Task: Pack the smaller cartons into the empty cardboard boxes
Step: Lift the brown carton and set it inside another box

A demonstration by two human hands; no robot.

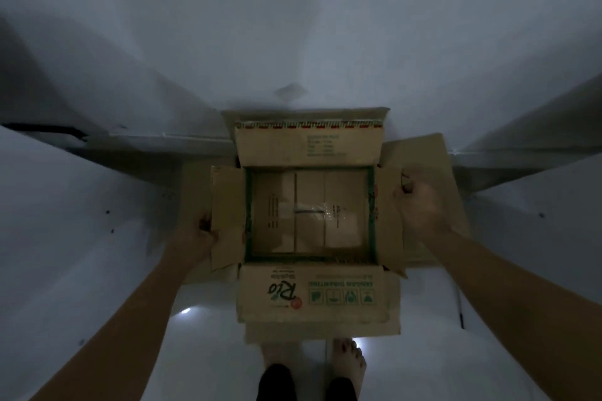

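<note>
A brown cardboard box (317, 295) with green print sits open on the floor straight below me, all its flaps spread outward. Its inside shows only the taped bottom panels; no smaller carton is visible in it. My left hand (195, 236) grips the outer edge of the left flap (228, 215). My right hand (420, 205) holds the outer edge of the right flap (387, 215). The room is dim and details are soft.
More cardboard (430, 179) lies under or behind the box at the right. The box stands against a pale wall (293, 42). White glossy floor (97, 221) spreads to both sides. My bare feet (348, 358) stand just in front of the box.
</note>
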